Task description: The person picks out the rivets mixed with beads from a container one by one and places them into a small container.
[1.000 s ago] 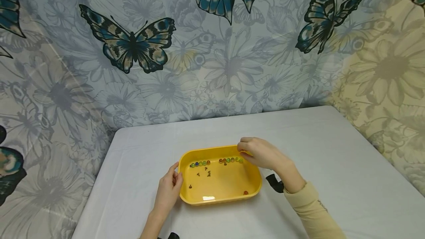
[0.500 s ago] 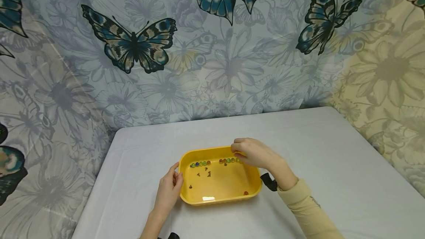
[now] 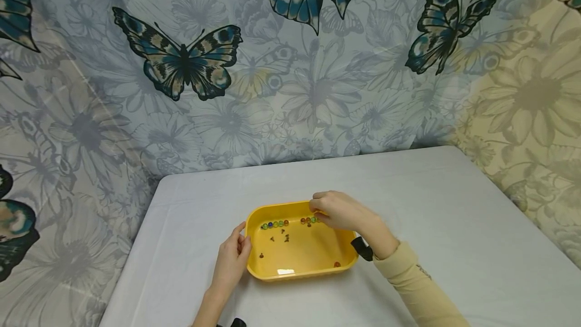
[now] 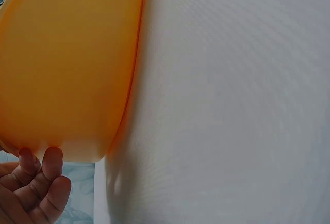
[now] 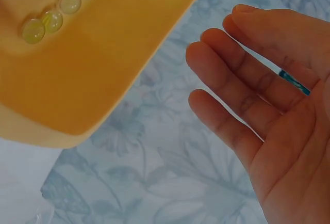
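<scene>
Since earlier frame, your right hand point(image 3: 338, 212) slid left along tray point(image 3: 299, 271) far rim, now over marbles point(image 3: 310, 220). Left to right: left hand point(image 3: 233, 255) grips tray's left edge; marbles lined along far wall, one near front; right fingers point(image 5: 232, 87) relaxed, holding nothing. Progress: unclear, marbles mostly gathered.
</scene>
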A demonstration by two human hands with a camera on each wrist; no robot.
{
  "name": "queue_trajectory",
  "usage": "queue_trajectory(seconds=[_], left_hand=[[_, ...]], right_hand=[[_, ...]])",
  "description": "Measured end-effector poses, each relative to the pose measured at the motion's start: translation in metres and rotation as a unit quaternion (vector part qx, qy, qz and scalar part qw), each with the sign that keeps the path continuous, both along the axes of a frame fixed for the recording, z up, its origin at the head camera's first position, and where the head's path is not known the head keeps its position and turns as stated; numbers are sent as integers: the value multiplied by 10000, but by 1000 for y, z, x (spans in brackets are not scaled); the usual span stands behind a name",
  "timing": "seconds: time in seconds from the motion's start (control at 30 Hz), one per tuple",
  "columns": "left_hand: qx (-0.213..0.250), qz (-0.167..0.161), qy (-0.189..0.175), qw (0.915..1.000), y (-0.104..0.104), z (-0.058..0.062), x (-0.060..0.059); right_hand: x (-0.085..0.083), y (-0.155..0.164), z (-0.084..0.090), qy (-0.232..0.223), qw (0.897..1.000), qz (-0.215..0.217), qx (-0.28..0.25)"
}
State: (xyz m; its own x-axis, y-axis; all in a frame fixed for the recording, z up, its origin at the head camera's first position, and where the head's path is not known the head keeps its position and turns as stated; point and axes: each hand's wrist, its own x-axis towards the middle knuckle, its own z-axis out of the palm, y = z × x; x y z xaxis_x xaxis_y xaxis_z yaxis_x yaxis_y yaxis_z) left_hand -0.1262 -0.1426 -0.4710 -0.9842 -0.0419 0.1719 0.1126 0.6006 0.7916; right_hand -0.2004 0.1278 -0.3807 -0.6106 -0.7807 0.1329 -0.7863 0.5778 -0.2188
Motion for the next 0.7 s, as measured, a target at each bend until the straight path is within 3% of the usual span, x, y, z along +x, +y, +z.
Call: queue_trajectory(seconds=[0.7], left_hand=[[-12,49,37,10000,0,-2,0]], right_hand=[[-8,-16,-5,-237,9991,47,357]])
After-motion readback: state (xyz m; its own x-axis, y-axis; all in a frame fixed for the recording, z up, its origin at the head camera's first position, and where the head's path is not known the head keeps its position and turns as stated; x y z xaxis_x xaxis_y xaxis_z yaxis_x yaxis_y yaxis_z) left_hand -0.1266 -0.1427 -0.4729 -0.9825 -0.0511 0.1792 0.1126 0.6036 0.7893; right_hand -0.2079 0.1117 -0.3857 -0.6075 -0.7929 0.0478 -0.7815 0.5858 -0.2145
